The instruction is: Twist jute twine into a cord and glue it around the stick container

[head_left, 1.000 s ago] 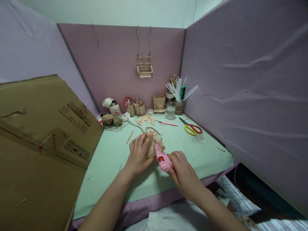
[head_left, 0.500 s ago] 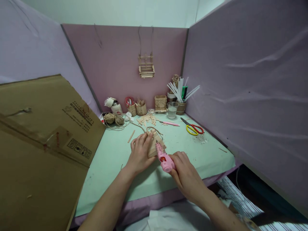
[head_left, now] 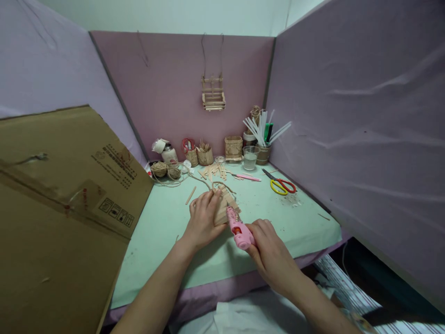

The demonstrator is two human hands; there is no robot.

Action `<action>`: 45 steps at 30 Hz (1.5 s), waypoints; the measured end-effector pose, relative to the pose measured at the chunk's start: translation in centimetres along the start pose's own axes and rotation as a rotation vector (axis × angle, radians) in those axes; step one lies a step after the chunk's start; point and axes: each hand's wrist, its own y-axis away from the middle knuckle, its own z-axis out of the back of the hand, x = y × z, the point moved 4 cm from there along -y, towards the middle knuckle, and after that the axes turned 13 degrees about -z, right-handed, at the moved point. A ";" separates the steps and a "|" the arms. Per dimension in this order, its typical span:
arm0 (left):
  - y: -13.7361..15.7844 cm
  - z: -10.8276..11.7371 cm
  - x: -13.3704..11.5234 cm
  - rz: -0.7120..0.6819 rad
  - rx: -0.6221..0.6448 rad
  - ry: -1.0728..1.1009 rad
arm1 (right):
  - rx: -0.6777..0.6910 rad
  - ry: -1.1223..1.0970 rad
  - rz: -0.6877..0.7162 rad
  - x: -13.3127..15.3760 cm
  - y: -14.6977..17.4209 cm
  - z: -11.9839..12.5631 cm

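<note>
My left hand (head_left: 205, 214) is closed on a small piece built of pale wooden sticks (head_left: 221, 214), steadying it on the table. Brown cord (head_left: 224, 185) runs along the far side of that piece. In my right hand (head_left: 269, 246) is a pink glue gun (head_left: 241, 235), gripped by its handle. Its nozzle end points away from me and sits right at the wooden piece; whether the tip touches cannot be made out. One loose wooden stick (head_left: 190, 195) lies to the left, beyond my left hand.
A cardboard box (head_left: 69, 222) stands at the left. Scissors (head_left: 280, 183) and a pink craft knife (head_left: 247, 177) lie at the back, near loose sticks (head_left: 213, 171). Twine balls (head_left: 160, 170), a cup of water (head_left: 249, 160) and stick holders (head_left: 205, 155) line the wall.
The view has shifted slightly. Both hands, the glue gun and the wooden piece hold nearly the same positions.
</note>
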 end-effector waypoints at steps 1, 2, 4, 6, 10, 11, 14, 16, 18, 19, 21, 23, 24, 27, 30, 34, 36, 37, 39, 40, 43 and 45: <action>0.0 0.0 0.0 0.003 0.003 -0.001 | 0.000 -0.001 0.000 0.0 0.0 0.0; 0.0 -0.1 0.1 0.005 0.005 -0.002 | 0.000 0.000 -0.001 0.0 0.0 0.0; 0.0 -0.1 0.1 0.004 0.006 -0.001 | 0.004 0.001 -0.002 0.0 0.1 0.1; 0.0 0.0 0.1 0.002 0.004 0.001 | 0.007 0.001 -0.001 0.0 0.1 0.1; -0.1 0.1 0.1 0.012 0.008 0.010 | 0.006 0.009 0.003 0.1 0.1 0.2; -0.1 0.2 0.1 0.015 0.007 0.013 | 0.005 0.009 0.004 0.1 0.1 0.2; -0.2 0.2 0.1 0.022 0.002 0.022 | 0.000 0.010 0.013 0.1 0.1 0.2; -0.2 0.1 0.1 0.030 0.002 0.025 | -0.003 0.013 0.015 0.1 0.2 0.2; -0.2 0.1 0.2 0.041 0.003 0.029 | 0.003 0.012 0.009 0.1 0.2 0.2; -0.2 0.1 0.2 0.047 0.004 0.030 | 0.008 0.008 0.004 0.1 0.2 0.2; -0.2 0.2 0.3 0.058 0.002 0.029 | 0.019 0.000 -0.002 0.1 0.3 0.2; -0.1 0.2 0.4 0.064 -0.004 0.023 | 0.026 -0.006 -0.003 0.1 0.3 0.2; -0.1 0.3 0.4 0.064 -0.008 0.020 | 0.030 -0.008 -0.003 0.0 0.3 0.2; 0.0 0.3 0.6 0.066 -0.019 0.009 | 0.043 -0.007 -0.003 0.0 0.3 0.0; 0.0 0.3 0.7 0.075 -0.023 0.001 | 0.052 -0.008 0.001 0.0 0.4 -0.1; 0.0 0.3 0.7 0.091 -0.023 0.002 | 0.042 -0.004 0.000 0.1 0.5 0.0; 0.0 0.3 0.8 0.098 -0.024 0.006 | 0.035 -0.002 0.002 0.1 0.5 0.1; 0.0 0.3 0.8 0.100 -0.023 0.008 | 0.032 -0.003 0.006 0.2 0.5 0.1; 0.0 0.3 0.8 0.100 -0.022 0.008 | 0.027 -0.006 0.014 0.2 0.4 0.1; 0.0 0.3 0.9 0.099 -0.022 0.007 | 0.027 -0.006 0.016 0.2 0.4 0.1; 0.0 0.3 0.8 0.095 -0.020 0.003 | 0.033 0.001 0.013 0.2 0.4 0.1; 0.0 0.4 0.8 0.095 -0.023 0.002 | 0.034 0.008 0.011 0.2 0.5 0.1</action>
